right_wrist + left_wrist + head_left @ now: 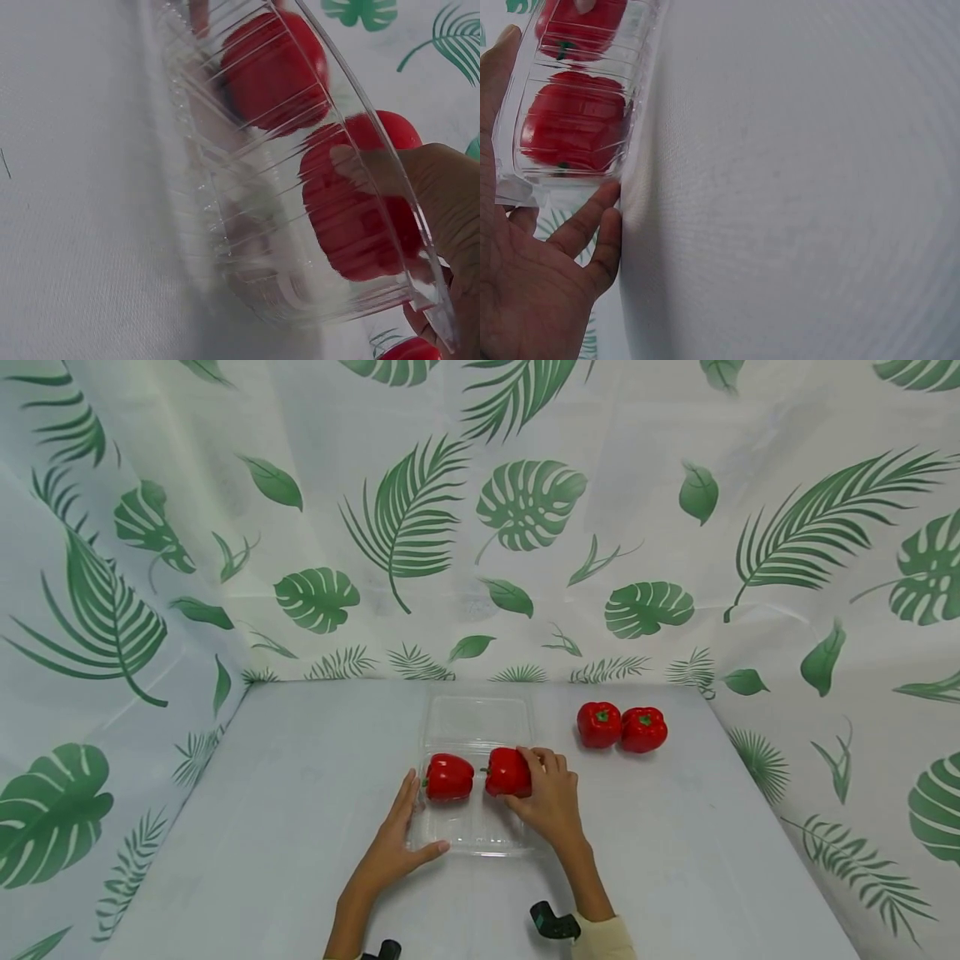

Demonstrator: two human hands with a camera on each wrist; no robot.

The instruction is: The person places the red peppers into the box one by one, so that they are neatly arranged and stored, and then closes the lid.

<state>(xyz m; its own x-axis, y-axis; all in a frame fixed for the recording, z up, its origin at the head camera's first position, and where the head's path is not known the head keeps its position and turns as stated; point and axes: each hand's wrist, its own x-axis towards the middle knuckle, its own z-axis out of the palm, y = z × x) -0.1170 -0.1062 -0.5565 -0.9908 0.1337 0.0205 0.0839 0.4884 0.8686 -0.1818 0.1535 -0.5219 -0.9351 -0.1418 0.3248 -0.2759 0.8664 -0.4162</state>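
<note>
A clear plastic clamshell container [487,837] lies on the table with its lid [480,718] folded back, away from me. One red bell pepper [449,777] rests on its side in the left part of the container. My right hand [551,797] grips a second red bell pepper [507,772] over the right part, thumb in front and fingers behind. In the right wrist view, that thumb shows through the clear wall against the pepper [360,225]. Along the container's left side, my left hand [393,843] spreads with straight fingers, its thumb towards the front edge.
Two more red bell peppers, one on the left [599,725] and one on the right [644,730], stand side by side at the back right of the white table [300,777]. Leaf-printed sheeting [525,610] closes off the back and both sides.
</note>
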